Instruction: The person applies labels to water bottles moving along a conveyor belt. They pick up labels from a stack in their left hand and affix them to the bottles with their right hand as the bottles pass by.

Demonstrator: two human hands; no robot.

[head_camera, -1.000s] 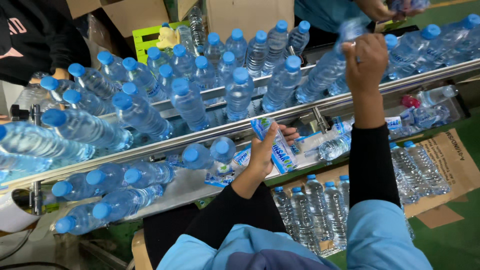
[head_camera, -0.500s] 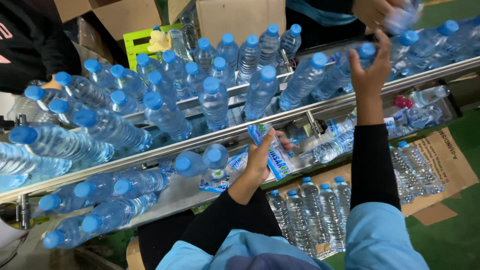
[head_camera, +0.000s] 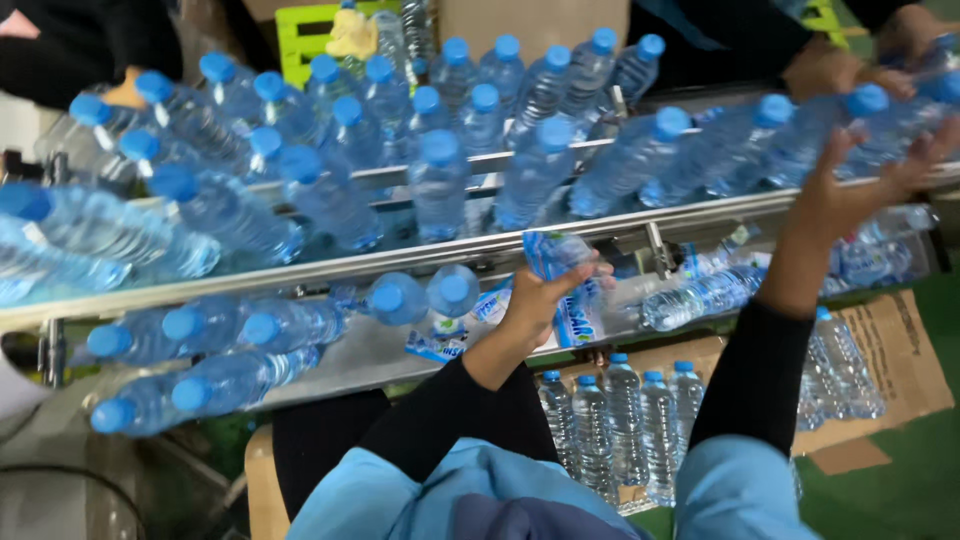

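Note:
My left hand [head_camera: 535, 305] is closed on a small bundle of blue-and-white label sleeves [head_camera: 578, 318], held just below the metal rail [head_camera: 330, 268] of the conveyor. My right hand [head_camera: 850, 195] is raised at the right with its fingers spread, resting against a clear water bottle with a blue cap [head_camera: 868, 102] that leans on the conveyor. Several more blue-capped bottles [head_camera: 440, 180] crowd the belt. Two capped bottles [head_camera: 420, 297] lie on the lower shelf close to my left hand.
Another person's hands [head_camera: 830, 68] work on bottles at the far right of the line. Capped bottles stand in an open cardboard tray [head_camera: 900, 370] below the conveyor. More bottles [head_camera: 210, 350] lie on the lower shelf at left. A green crate [head_camera: 300, 40] sits behind.
My right hand has opened its fingers and dropped slightly against the leaning bottle. The bottles on the belt have shifted. My left hand keeps the label bundle in the same place.

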